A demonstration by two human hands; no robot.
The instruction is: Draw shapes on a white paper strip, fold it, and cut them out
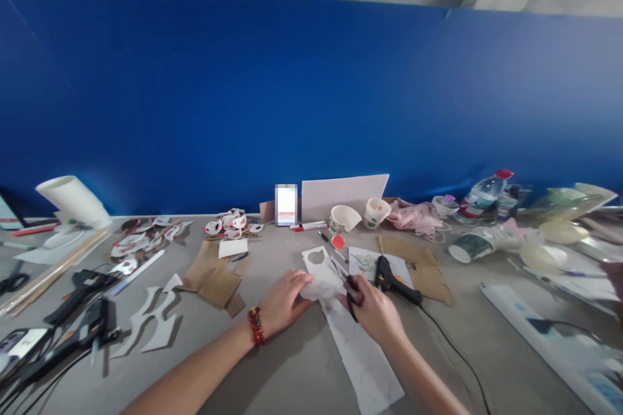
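In front of me, my right hand [374, 308] grips a pair of scissors [352, 301] by the black handles, blades pointing away from me. My left hand [286, 301], with a red bead bracelet at the wrist, pinches the edge of a small white piece of paper [321, 286], which is blurred. Beneath both hands lies a long white paper strip [363, 353], running towards me. At its far end is a round cut-out [316, 257]. How the blades meet the paper is hard to make out.
A black glue gun [392, 280] lies right of my right hand, its cord trailing towards me. Brown cardboard [214, 279] and white cut shapes [150, 318] lie to the left. Paper cups [343, 219], a phone [286, 205] and a white board [341, 194] stand along the blue partition [292, 91].
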